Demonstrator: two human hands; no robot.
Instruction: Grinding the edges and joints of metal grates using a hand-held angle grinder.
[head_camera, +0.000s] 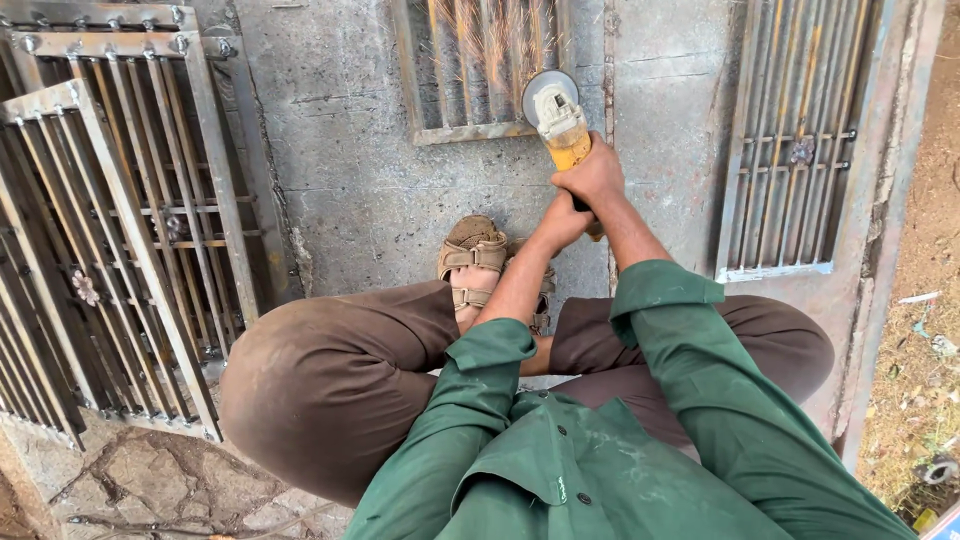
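Note:
I squat on a concrete slab and hold a yellow angle grinder (563, 125) out in front of me. My right hand (592, 172) grips the grinder's body just behind its head. My left hand (562, 222) closes on the rear of the handle, lower and nearer to me. The round grinding disc (547, 90) touches the bottom rail of a small metal window grille (470, 131) lying flat. Sparks spray upward across its bars. My sandalled foot (470, 262) rests just below the grille.
Stacked metal grilles (120, 230) with flower ornaments lie at the left. Another barred grille (790, 150) lies at the right on the slab. Dry ground with litter (925, 330) runs along the right edge. Cracked stone paving (150, 480) sits at the lower left.

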